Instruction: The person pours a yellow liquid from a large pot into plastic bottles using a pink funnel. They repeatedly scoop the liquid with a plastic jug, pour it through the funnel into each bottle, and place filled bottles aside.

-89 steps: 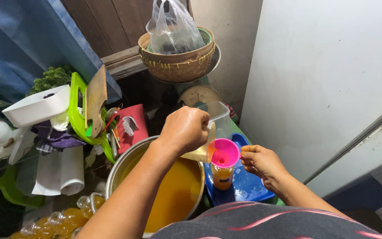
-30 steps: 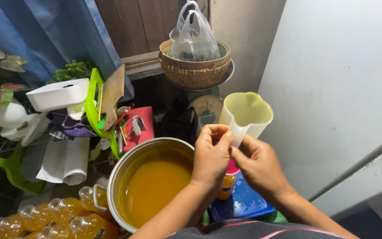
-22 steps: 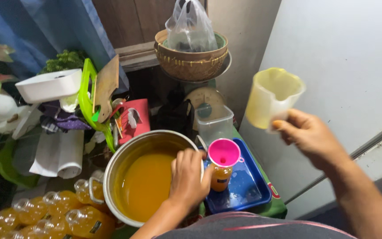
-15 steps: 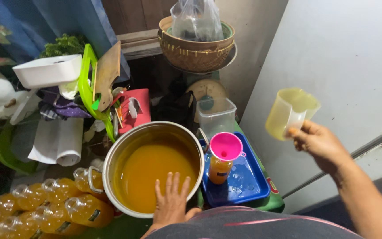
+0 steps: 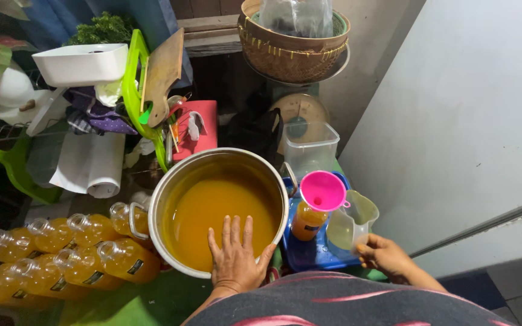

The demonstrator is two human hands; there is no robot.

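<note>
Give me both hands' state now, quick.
Left hand: open, fingers spread, resting flat on the near rim of the pot.
Right hand: closed on the handle of the jug, beside the funnel.

A large round metal pot of orange liquid stood centrally; capped plastic bottles lay left of it, a funnel-topped bottle right, in a shallow plastic tray.

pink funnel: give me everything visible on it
The pink funnel looks like glossy plastic, bright magenta, with a round wide mouth and a small tab on its right rim. It sits upright with its spout in the neck of a small bottle of orange liquid, on the blue tray. Neither hand touches it; a pale jug is close at its right.
</note>
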